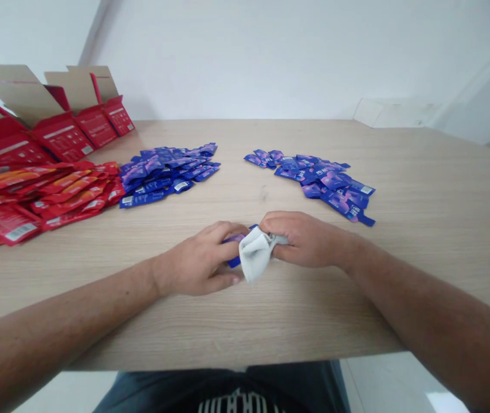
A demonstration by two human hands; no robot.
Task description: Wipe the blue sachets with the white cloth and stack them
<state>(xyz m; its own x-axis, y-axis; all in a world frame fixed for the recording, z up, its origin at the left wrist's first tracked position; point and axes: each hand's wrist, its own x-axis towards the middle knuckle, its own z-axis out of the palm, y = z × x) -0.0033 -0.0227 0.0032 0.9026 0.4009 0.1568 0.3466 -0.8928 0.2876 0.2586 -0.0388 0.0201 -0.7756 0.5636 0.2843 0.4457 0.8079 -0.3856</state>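
Near the front middle of the table (210,327), my right hand (309,238) grips a crumpled white cloth (255,255) between thumb and fingers. My left hand (204,258) curls over a small blue and purple packet (234,262), fingers on top and thumb toward me. The cloth hides part of this packet, and whether the two touch I cannot tell. Beyond my right hand lies a loose spread of similar blue packets (330,180). A denser pile of blue packets (163,172) rests beyond my left hand.
Red packets (64,198) are heaped on the left, touching the blue pile. Behind them stand several red cardboard boxes (64,135) with raised flaps. A white wall (245,63) borders the table's far edge. My legs are below the near edge.
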